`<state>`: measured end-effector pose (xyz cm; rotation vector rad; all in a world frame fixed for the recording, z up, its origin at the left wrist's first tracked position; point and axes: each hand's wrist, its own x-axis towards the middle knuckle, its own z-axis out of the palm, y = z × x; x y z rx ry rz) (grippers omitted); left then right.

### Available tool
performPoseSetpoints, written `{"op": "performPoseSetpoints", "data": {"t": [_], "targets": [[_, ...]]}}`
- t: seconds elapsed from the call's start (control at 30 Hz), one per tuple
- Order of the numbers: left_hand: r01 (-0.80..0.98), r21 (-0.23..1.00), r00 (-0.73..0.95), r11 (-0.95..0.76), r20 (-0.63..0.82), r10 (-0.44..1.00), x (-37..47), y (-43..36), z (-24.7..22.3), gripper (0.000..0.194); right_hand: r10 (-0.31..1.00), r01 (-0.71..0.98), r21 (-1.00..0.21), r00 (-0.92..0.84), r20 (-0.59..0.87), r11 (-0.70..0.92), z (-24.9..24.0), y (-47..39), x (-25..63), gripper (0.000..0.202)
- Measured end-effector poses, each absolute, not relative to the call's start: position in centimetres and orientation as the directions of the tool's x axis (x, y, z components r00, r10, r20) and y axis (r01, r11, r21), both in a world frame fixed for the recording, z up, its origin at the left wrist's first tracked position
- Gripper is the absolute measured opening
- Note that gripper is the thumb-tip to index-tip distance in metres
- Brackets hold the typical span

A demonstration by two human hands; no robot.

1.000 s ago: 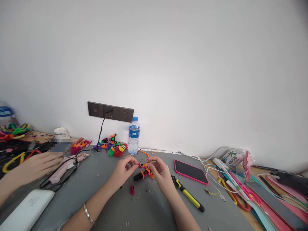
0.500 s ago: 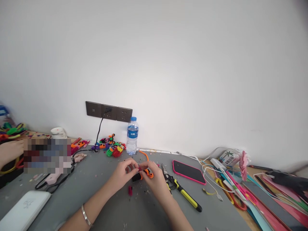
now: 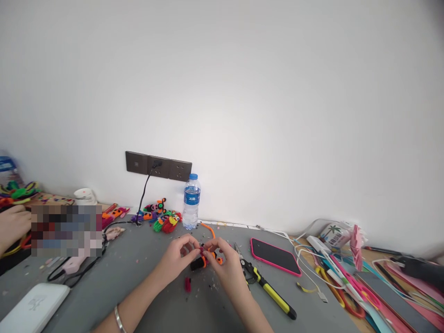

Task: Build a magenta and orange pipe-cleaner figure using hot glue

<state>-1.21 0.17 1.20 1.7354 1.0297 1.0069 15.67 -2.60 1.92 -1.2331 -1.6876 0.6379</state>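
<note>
My left hand (image 3: 178, 254) and my right hand (image 3: 224, 261) meet fingertip to fingertip above the grey table, both closed in a pinch. Between them is a small dark-pink fuzzy piece (image 3: 202, 250), which looks like pipe cleaner; my fingers partly hide it. Just below my fingertips is an orange and black fuzzy figure (image 3: 197, 264), mostly covered by my right hand; whether it is joined to the pink piece I cannot tell. A loose dark-pink tuft (image 3: 188, 284) lies nearer me. Yellow-and-black pliers (image 3: 272, 291) rest to the right of my right hand.
A water bottle (image 3: 191, 203) stands by the wall, beside several fuzzy figures (image 3: 169, 222). Right of the pliers lie a pink-edged phone (image 3: 275, 256) and white cables (image 3: 310, 273). A white power bank (image 3: 34, 305) is at left, near another person's hand (image 3: 14, 226).
The view has tilted slightly, so the scene sits a little lower. My hands stay pinched together, with only small finger shifts around the dark-pink piece.
</note>
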Motion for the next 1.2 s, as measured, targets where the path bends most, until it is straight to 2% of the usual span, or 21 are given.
{"op": "performPoseSetpoints", "data": {"t": [0.5, 0.63, 0.77, 1.07, 1.2], "targets": [[0.206, 0.924, 0.342, -0.321, 0.240, 0.909, -1.1, 0.1, 1.1, 0.012, 0.901, 0.471, -0.775, -0.122, 0.416, 0.421, 2.0, -2.7, 15.3, 0.012], [0.206, 0.923, 0.298, -0.323, 0.256, 0.920, -1.1, 0.2, 1.2, 0.012, 0.906, 0.449, -0.788, -0.160, 0.393, 0.421, 1.9, -2.6, 15.5, 0.012], [0.207, 0.929, 0.230, -0.306, 0.258, 0.939, -1.3, 0.6, 1.1, 0.015, 0.915, 0.445, -0.802, -0.127, 0.384, 0.399, 1.6, -2.3, 16.1, 0.012], [0.210, 0.943, 0.177, -0.259, 0.224, 0.958, -1.6, 0.9, 0.5, 0.015, 0.916, 0.168, -0.913, 0.091, 0.390, 0.372, 2.2, -2.2, 16.9, 0.029], [0.197, 0.948, 0.172, -0.251, 0.219, 0.960, -1.7, 1.2, 0.4, 0.016, 0.923, 0.158, -0.919, 0.080, 0.377, 0.361, 2.1, -2.0, 17.3, 0.030]]}}
